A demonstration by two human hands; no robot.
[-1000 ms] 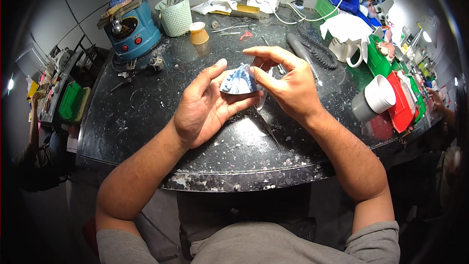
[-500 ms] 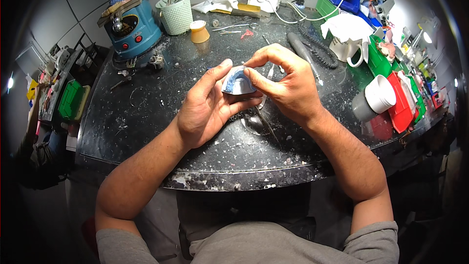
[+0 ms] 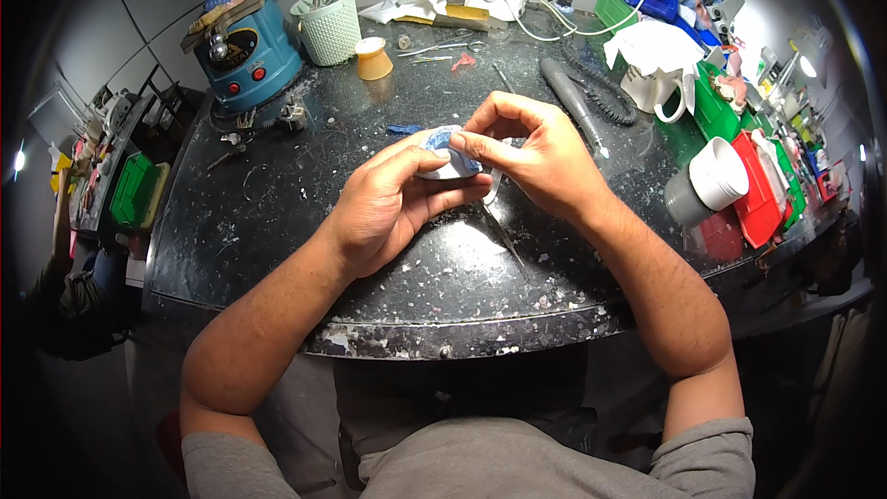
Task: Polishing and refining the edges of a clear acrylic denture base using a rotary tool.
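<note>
A small white plaster dental model (image 3: 449, 170) with blue wax (image 3: 441, 140) along its arch is held up over the middle of the bench. My left hand (image 3: 383, 203) is closed around it, thumb on the near side and fingers beneath. From the right, my right hand (image 3: 547, 162) pinches the blue wax at the model's upper edge between thumb and index finger; the fingertips partly hide that spot. A blue wax strip (image 3: 403, 129) lies on the bench just behind my left hand. Below the model lies a thin metal hand instrument (image 3: 504, 236), partly covered by my fingers.
At the back left are a blue machine (image 3: 249, 55), a pale green basket (image 3: 331, 32) of tools and an amber jar (image 3: 374, 63). A dark handpiece (image 3: 571, 102) with a coiled cord lies right of centre. A white cup (image 3: 719, 176) and red bin (image 3: 759, 194) stand at right.
The model has tilted and shifted slightly left in my left hand, whose thumb has come down over it. My right thumb and index finger have moved left along the blue wax.
</note>
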